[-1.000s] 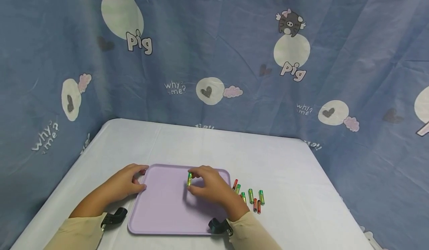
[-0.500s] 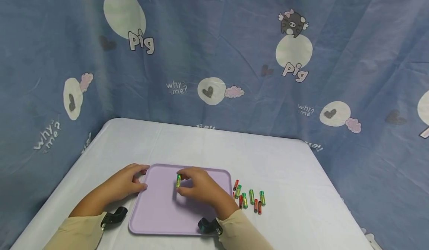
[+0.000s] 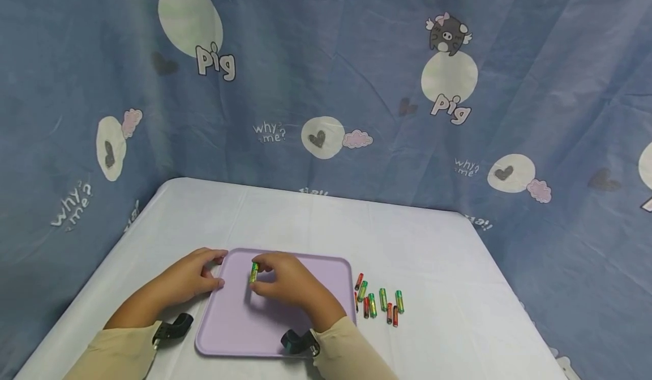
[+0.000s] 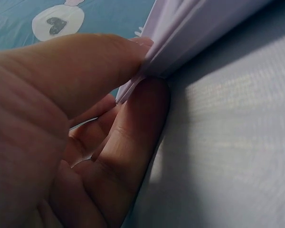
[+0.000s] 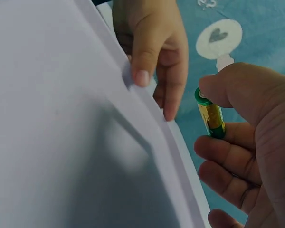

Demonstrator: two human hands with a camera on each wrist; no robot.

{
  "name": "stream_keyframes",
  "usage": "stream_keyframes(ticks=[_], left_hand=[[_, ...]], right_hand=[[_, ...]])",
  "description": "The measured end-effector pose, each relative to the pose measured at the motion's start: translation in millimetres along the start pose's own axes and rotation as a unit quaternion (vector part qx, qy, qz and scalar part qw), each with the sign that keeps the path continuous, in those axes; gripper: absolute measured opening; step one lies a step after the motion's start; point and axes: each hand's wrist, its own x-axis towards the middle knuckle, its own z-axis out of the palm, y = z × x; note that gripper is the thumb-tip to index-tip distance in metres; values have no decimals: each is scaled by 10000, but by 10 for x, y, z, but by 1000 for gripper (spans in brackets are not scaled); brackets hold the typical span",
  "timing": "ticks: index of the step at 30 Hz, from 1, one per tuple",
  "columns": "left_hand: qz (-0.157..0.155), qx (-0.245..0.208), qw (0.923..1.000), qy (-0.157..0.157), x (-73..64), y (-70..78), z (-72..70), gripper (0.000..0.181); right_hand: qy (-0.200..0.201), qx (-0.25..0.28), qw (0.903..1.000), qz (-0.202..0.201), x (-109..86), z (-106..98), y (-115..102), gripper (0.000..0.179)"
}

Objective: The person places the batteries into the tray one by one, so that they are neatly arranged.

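While you've got that little cylindrical battery (image 5: 212, 115) pinched end to end in your right hand (image 3: 282, 281), over the left half of the lilac tray (image 3: 234, 326), it shows a shiny gold middle, green ends and a silvery thumb-side tip. Your left hand's (image 3: 191, 277) thumb and fingers, spread apart, touch the tray's left edge.

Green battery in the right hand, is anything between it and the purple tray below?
Nothing visible is: the right hand holds the green battery above the purple tray, whose visible surface shows only shadow. The left hand touches the tray's left edge, off to the side.
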Motion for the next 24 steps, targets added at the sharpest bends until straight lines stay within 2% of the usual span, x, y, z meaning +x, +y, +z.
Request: stream_keyframes(ticks=[15, 24], left_hand=[[269, 35, 9996, 7, -28, -5, -12, 74], [352, -58, 9993, 109, -29, -24, -13, 70]], right_hand=[[-428, -43, 9988, 247, 160, 230, -173, 47], [-570, -316, 9973, 329, 213, 315, -288, 42]])
